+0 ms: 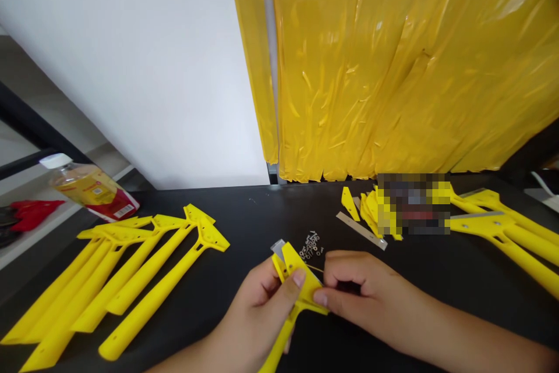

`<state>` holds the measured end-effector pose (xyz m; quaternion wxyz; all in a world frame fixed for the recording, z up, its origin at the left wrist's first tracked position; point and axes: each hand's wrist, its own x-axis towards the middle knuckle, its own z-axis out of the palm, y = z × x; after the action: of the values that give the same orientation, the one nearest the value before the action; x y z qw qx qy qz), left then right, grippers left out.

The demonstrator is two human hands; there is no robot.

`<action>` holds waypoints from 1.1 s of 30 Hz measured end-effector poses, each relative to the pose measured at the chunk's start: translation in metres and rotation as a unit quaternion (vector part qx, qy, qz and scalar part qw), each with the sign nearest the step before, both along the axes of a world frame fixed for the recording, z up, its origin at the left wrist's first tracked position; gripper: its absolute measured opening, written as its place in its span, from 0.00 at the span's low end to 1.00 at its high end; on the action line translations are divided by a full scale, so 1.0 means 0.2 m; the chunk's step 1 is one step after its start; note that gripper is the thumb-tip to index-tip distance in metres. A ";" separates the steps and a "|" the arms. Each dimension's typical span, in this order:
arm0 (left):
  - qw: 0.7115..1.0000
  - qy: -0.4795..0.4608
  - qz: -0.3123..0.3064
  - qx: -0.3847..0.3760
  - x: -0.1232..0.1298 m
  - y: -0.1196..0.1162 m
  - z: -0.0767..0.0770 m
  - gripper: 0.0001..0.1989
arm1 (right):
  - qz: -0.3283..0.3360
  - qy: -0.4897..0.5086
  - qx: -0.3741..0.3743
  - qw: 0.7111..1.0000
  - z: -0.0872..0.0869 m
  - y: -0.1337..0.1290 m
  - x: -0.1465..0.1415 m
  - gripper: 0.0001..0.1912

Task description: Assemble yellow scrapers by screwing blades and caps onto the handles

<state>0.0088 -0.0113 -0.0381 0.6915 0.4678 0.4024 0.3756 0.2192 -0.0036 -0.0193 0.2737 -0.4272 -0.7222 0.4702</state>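
My left hand [257,303] is wrapped round a yellow scraper [275,352] just below its wide head, thumb pressed on top. A yellow cover plate [308,280] lies over that head, slightly askew, and a metal blade [278,247] sticks out at its upper left end. At the right end of the head, my right hand [367,283] is closed, thumb and curled fingers pinching the plate's edge. Whether those fingers also hold something small is hidden. Just beyond both hands lies a little heap of screws and nuts [311,245] on the black table [262,216].
Several yellow scraper handles [152,280] lie in a row on the left, near a tilted bottle [94,187]. At the right are a loose blade [361,230], piled cover plates [369,210] and scrapers with blades [515,233]. Yellow plastic sheeting [393,70] hangs behind.
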 end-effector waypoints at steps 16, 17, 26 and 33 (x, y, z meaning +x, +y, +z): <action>0.999 0.021 0.020 -0.039 -0.02 0.02 0.01 0.28 | 0.065 -0.017 -0.007 0.998 0.05 0.03 0.06 0.17; 0.999 0.023 0.023 -0.042 -0.02 0.02 0.01 0.28 | 0.066 -0.025 -0.007 0.997 0.05 0.03 0.06 0.17; 0.997 0.031 0.030 -0.064 -0.02 0.05 0.04 0.28 | 0.075 -0.082 0.037 0.993 0.08 0.04 0.08 0.16; 0.993 0.036 0.103 -0.049 -0.09 0.16 0.12 0.28 | 0.054 -0.136 0.085 0.986 0.24 0.03 0.24 0.17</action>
<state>-0.0095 0.0210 -0.0139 0.6564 0.4021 0.4910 0.4079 0.2673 0.0015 0.0283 0.1827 -0.4229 -0.8119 0.3585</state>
